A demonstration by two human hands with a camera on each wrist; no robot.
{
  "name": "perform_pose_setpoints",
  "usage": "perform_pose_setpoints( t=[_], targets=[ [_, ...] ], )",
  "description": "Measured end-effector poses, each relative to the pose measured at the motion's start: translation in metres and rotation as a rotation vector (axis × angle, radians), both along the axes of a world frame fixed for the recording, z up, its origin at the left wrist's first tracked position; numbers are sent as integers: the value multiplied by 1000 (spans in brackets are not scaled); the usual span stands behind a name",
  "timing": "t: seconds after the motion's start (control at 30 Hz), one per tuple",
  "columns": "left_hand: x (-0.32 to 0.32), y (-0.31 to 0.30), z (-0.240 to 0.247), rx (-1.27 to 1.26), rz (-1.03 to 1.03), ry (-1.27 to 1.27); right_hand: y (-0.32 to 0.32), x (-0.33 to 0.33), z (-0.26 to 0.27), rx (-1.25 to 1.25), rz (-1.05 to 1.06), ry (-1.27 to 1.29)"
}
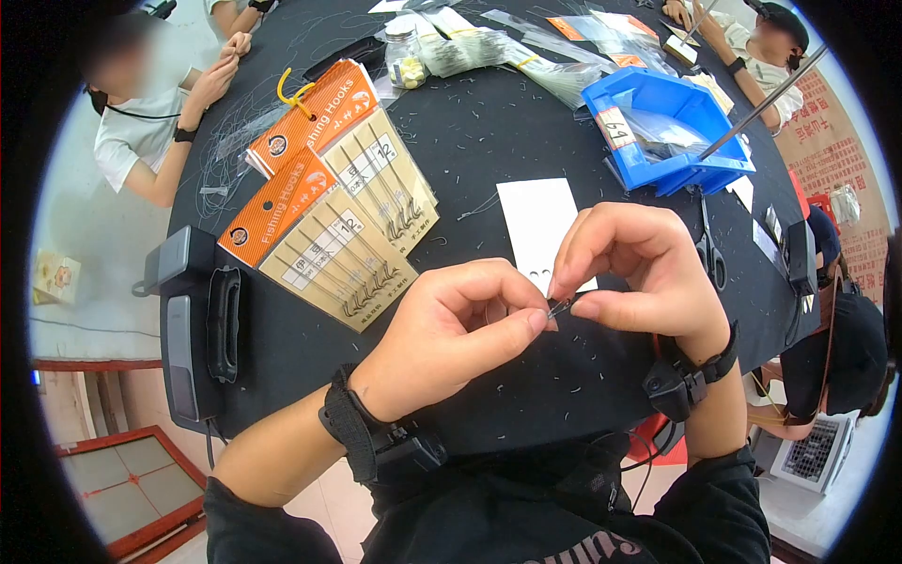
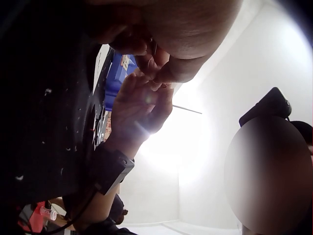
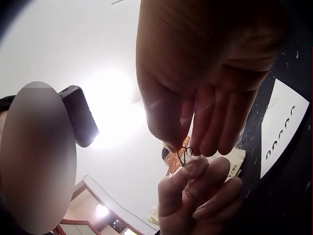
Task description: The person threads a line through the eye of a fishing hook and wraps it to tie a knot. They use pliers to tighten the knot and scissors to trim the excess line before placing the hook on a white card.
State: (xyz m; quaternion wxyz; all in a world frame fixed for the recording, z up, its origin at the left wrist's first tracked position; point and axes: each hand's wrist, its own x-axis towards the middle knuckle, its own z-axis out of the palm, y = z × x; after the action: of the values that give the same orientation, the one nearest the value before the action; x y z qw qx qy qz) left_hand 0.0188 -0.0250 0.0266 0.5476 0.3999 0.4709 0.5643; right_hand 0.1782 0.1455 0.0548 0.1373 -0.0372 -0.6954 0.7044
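In front of the chest, my left hand [image 1: 460,324] pinches dark fishing hooks [image 3: 185,155] between thumb and forefinger; their bends stick up past the thumbnail in the right wrist view. Opposite it, my right hand [image 1: 648,268] is curled over, its thumb and forefinger tips closing on the same hooks. The fingertips of both hands nearly meet. Just beyond them on the table lies a white card [image 1: 536,211], with several hooks in a row along it in the right wrist view. In the left wrist view the fingers hide most of the hooks.
Orange-topped packets of fishing hooks [image 1: 324,254] lie left of the card. A blue bin [image 1: 648,179], scissors [image 1: 711,246] and a glass jar [image 1: 404,56] stand around it on the black table [image 1: 470,395]. Bundled clear packets [image 1: 498,52] lie behind; other people sit at the far sides.
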Motion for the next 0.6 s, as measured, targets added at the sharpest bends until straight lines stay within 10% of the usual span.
perform_pose_setpoints(
  t=[0.6],
  targets=[
    [2, -2, 3, -5, 38, 106, 6, -2, 0, 282, 43, 42]
  ],
)
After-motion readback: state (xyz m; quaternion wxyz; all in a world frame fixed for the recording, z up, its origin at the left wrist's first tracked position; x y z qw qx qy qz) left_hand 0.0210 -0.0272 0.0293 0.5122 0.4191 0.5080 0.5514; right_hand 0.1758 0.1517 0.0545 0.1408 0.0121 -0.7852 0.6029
